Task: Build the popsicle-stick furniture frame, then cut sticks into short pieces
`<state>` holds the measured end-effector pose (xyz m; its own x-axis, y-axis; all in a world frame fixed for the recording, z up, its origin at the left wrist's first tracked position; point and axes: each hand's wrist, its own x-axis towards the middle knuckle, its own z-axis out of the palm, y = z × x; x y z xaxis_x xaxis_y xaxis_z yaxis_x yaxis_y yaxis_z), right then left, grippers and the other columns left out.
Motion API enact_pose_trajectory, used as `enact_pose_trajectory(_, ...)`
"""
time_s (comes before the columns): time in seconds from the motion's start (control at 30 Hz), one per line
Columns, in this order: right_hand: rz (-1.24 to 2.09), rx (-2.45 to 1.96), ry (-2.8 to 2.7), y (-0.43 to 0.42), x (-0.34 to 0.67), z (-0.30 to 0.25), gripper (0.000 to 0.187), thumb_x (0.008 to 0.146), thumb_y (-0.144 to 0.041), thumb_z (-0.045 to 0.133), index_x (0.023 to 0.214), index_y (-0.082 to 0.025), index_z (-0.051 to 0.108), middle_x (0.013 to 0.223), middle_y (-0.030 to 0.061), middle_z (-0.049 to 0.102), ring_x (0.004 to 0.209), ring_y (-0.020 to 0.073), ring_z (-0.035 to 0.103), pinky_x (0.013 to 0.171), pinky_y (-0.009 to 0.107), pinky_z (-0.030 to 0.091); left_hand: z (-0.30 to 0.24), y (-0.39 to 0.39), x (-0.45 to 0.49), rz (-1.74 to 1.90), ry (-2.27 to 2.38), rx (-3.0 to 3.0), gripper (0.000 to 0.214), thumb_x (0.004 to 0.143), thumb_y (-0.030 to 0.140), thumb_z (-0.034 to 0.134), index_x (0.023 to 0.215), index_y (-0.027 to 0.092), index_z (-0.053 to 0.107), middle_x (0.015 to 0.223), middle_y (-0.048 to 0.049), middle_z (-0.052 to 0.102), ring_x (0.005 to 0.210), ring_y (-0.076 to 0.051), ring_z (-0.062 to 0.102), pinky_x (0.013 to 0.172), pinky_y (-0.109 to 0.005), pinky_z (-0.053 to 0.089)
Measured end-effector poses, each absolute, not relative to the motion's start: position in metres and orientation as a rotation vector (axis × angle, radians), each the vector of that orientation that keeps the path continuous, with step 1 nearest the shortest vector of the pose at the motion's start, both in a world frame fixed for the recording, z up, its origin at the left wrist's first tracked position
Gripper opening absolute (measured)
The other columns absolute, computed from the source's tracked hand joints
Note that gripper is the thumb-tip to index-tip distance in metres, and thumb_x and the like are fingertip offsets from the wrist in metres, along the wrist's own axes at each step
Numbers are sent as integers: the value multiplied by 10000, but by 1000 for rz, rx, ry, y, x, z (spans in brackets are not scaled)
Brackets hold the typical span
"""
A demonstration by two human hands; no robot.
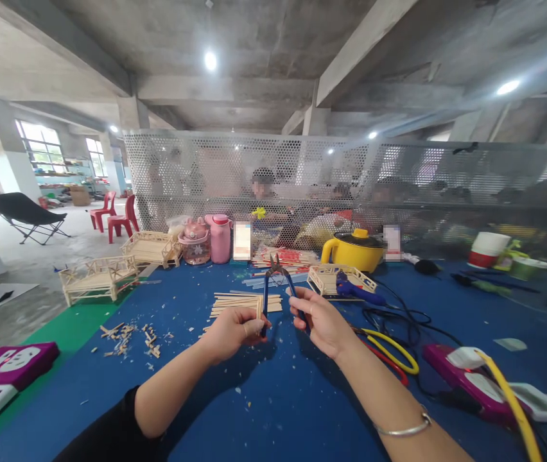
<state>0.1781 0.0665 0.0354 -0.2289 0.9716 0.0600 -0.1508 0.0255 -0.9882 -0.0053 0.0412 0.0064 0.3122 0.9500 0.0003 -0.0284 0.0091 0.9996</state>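
My left hand (232, 333) is closed on a short bundle of thin wooden sticks (259, 307), held upright between thumb and fingers. My right hand (319, 317) grips one handle of blue-handled cutting pliers (277, 264). Their handles are spread wide, and the jaws point away from me. The other handle runs down beside my left fingertips; whether they grip it too I cannot tell. Behind my hands lies a row of longer wooden sticks (225, 303) on the blue table (254, 410). A small wooden tray-like frame (319, 280) carries a blue glue gun (357, 290).
Short stick offcuts (122, 337) lie at the left. Two small wooden bed-like models (97, 279) stand behind them. A yellow pot (357, 251) and pink jug (219, 239) stand at the back. Cables and a purple power strip (476, 382) occupy the right. People sit behind a perforated screen (225, 167).
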Motion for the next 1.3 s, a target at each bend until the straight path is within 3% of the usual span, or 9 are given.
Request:
enact_pose_trajectory(0.1,1665,-817,-1239,62,172,34,210,622,-200,665,722,-194,481,554,-71,420,500,70,391,425,178,273,5,42,-5,1022,940,1467,432,650,532,639,744,111,634,659,-31,571,599,-115,522,614,-242,403)
enact_pose_trajectory(0.23,1599,-705,-1201,54,159,26,231,621,-154,653,655,-194,428,662,-58,521,567,75,471,540,204,375,4,38,-1,1015,963,1699,340,752,444,562,695,120,646,585,8,500,559,-92,401,571,-225,329)
enact_pose_trajectory(0.33,1759,-528,-1111,51,152,24,245,580,-86,605,731,-211,458,802,-34,598,655,112,555,592,239,413,8,33,2,1045,953,1763,306,783,403,534,734,127,658,592,17,482,572,-89,373,573,-220,316)
enact_pose_trajectory(0.5,1934,-437,-1150,54,159,25,447,527,-34,527,933,-221,514,945,22,629,787,177,610,575,258,448,15,27,5,978,850,1599,321,736,450,587,741,133,644,648,6,536,598,-94,463,606,-226,385)
enact_pose_trajectory(0.7,1498,-668,-1592,70,187,24,733,607,-59,573,1269,-306,378,1162,28,554,968,173,560,826,345,465,16,38,-18,850,1004,1202,433,623,491,687,886,158,597,831,-57,653,688,-147,621,575,-239,447)
enact_pose_trajectory(0.8,1170,-915,-1995,78,197,28,741,654,-79,539,1336,-285,336,1265,36,506,1085,191,513,978,414,363,12,43,-31,828,1032,1183,454,614,470,703,919,155,586,841,-68,661,676,-141,630,531,-212,438)
enact_pose_trajectory(0.87,978,-989,-2261,81,199,33,768,644,-40,480,1358,-277,324,1359,26,428,1220,201,408,1056,427,253,9,45,-35,819,1024,1206,445,623,465,697,915,147,588,819,-66,658,654,-134,625,510,-203,431)
enact_pose_trajectory(0.97,830,-1026,-2513,81,198,39,810,617,-4,414,1372,-280,309,1431,7,327,1315,195,273,1089,426,172,6,47,-35,800,1020,1227,431,629,464,689,899,143,594,772,-53,650,607,-116,610,500,-202,429)
enact_pose_trajectory(1.3,908,-1106,-2571,68,207,32,835,625,-12,409,1404,-253,229,1455,8,266,1311,190,289,1082,412,213,2,47,-31,753,1048,1263,425,651,472,667,898,131,608,731,-58,641,561,-104,588,496,-204,421)
